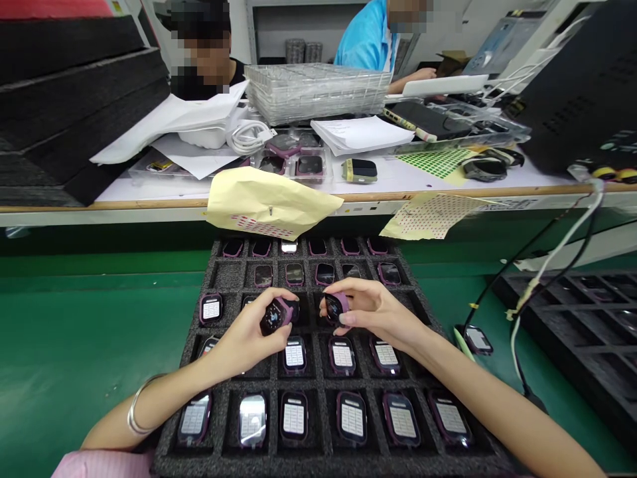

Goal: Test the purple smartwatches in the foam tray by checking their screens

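My left hand [246, 342] grips a purple-cased smartwatch [273, 317] between thumb and fingers, its dark screen lit with small symbols. In my right hand [381, 312] is a second purple smartwatch [335, 307], pinched near its edges and tilted. The two watches are held apart over the middle of a black foam tray [318, 386]. Watch faces sit in many of its compartments. Those in the near rows, such as one watch face [352, 418], show a white grid on the screen; the far rows are mostly dark. Part of one watch lies hidden behind my left hand.
Beyond the tray runs a shelf edge with yellow sticker sheets [269, 202] hanging over it. On the shelf are stacked clear trays [318, 89], papers [363, 135] and a green-cased watch [359, 170]. Cables [542, 285] hang at right beside another foam tray [562, 332]. Two people sit opposite.
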Motion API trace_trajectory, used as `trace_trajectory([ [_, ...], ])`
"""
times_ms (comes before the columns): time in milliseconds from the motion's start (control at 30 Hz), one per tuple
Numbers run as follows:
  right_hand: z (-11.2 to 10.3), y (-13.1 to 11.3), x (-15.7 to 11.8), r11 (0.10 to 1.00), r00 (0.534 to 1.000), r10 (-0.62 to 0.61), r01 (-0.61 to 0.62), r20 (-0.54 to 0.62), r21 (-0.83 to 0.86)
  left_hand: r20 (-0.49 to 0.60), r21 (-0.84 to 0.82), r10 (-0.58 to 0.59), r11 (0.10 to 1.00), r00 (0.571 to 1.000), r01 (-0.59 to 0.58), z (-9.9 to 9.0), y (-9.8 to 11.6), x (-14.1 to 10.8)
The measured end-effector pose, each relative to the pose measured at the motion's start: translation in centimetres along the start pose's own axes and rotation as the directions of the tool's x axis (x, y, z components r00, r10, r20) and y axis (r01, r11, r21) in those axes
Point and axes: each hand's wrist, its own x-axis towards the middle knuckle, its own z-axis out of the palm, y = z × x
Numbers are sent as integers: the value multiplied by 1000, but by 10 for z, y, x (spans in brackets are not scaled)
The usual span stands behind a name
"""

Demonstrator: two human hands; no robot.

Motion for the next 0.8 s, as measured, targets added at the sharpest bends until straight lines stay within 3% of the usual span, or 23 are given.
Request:
trace_trajectory([
  [167,1,-1,-1,1000,1000,-1,2,14,-25,-19,-33,-37,999,999,36,-2,0,3],
  [333,1,-3,-2,999,1000,-12,12,-7,-34,-35,16,12,1000,999,-11,-3,-3,4],
  [667,2,-4,-3,998,998,-6,3,-59,-65,-24,50,-2,999,1000,3,-5,0,6],
  [800,1,-5,-3,998,1000,-8,7,-15,-64,-61,16,20,1000,998,-19,-5,1,5],
])
